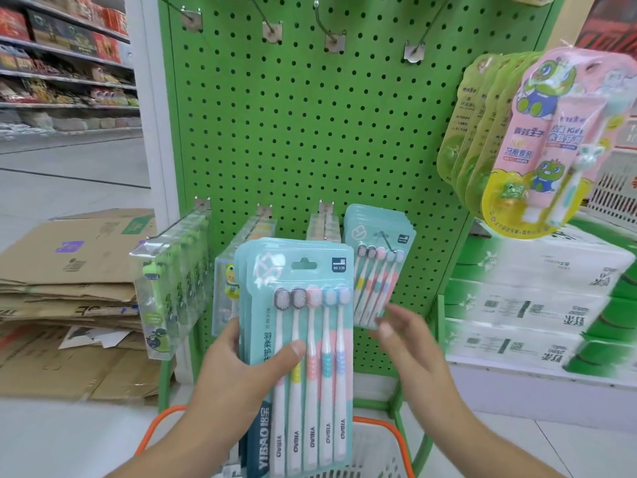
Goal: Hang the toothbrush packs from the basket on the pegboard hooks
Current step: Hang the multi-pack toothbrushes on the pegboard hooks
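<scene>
Before the person stands a green pegboard (310, 139), filling the middle of the view, with bare hooks (332, 25) along its top row. Right of it sits a stack of white and green cartons (537, 305), and to the left flattened cardboard (69, 270) lies piled on the floor (51, 174), with store shelves (62, 56) further back. At the pegboard's upper right edge hang green packs and, in front of them, a pink kids' pack (548, 139). On the lower row, clear packs (172, 288) hang from the left hooks, and a small bunch of teal toothbrush packs (379, 267) hangs from the rightmost hook. At the bottom edge a white basket (375, 453) with an orange rim sits below the hands. Over it, the left hand (238, 374) grips a stack of teal packs (303, 339), upright, thumb pressed across the front and fingers behind; the front pack shows five brushes with grey, pink and blue heads, and its hang hole is at the top. This stack is in front of the lower hooks, just left of the hung bunch and apart from it. Beside it, the right hand (406, 343) is blurred, fingers loosely spread and holding nothing, its fingertips close to the bottom of the hung bunch; whether they touch it cannot be told.
</scene>
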